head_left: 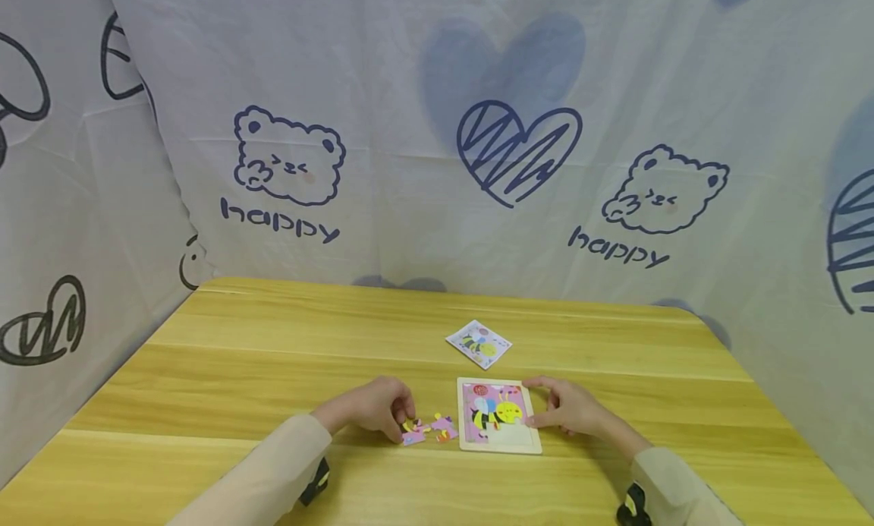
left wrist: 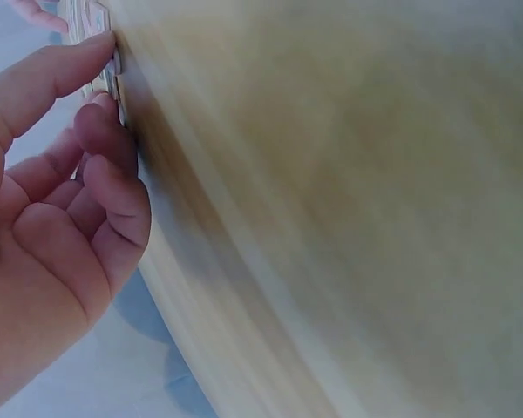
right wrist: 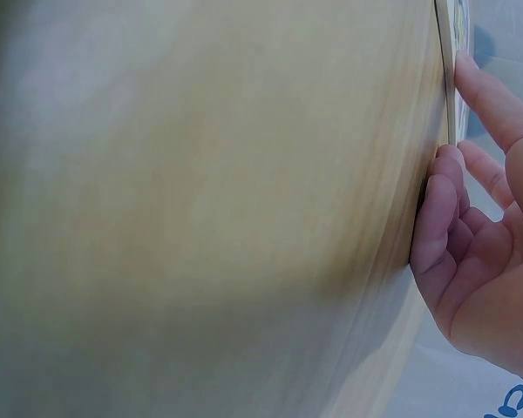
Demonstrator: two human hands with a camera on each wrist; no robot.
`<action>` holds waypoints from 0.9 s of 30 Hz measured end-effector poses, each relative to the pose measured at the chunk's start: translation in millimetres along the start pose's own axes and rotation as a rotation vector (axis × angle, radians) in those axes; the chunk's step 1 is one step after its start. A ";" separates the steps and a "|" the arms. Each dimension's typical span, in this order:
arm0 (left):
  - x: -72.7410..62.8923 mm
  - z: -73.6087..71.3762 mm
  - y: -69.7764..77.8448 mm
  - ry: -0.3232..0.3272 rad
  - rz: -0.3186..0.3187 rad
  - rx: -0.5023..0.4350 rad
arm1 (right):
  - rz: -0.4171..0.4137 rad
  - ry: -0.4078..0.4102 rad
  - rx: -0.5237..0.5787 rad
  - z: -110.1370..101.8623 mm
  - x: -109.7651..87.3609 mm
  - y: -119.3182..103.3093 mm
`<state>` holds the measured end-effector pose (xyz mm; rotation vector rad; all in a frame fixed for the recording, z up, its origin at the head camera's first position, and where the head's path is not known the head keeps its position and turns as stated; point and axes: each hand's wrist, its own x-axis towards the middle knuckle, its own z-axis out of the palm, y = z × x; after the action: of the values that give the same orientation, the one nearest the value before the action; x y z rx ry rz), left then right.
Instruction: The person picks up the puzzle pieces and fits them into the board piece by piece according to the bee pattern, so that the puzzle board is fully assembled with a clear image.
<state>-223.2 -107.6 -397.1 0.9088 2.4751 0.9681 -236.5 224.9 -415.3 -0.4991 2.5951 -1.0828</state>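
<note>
In the head view a square wooden jigsaw tray (head_left: 501, 449) lies flat, its bee picture (head_left: 507, 412) partly filled in and bare wood showing at the lower right. To its left, loose pink and yellow puzzle pieces (head_left: 445, 427) lie on the table. My left hand (head_left: 378, 404) pinches the leftmost puzzle piece (head_left: 413, 438) between thumb and fingers, low over the tabletop; the fingers partly hide it. Resting on the tray's right side is my right hand (head_left: 570, 408), with index finger and thumb extended and spread along the edge. Its other fingers curl beside the tray in the right wrist view.
A small white card (head_left: 479, 344) with the same bee picture lies behind the tray. The wooden table (head_left: 273, 374) reaches back to a white curtain (head_left: 403, 207) printed with bears and hearts. Dark straps sit near both sleeves.
</note>
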 end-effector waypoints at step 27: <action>-1.4 -5.8 -4.5 -0.035 -0.025 -0.080 | -0.001 -0.005 0.006 -0.8 -0.9 -0.8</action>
<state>-227.0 -113.9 -396.0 0.8604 2.3947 1.0257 -235.8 225.3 -414.0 -0.5012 2.5871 -1.0879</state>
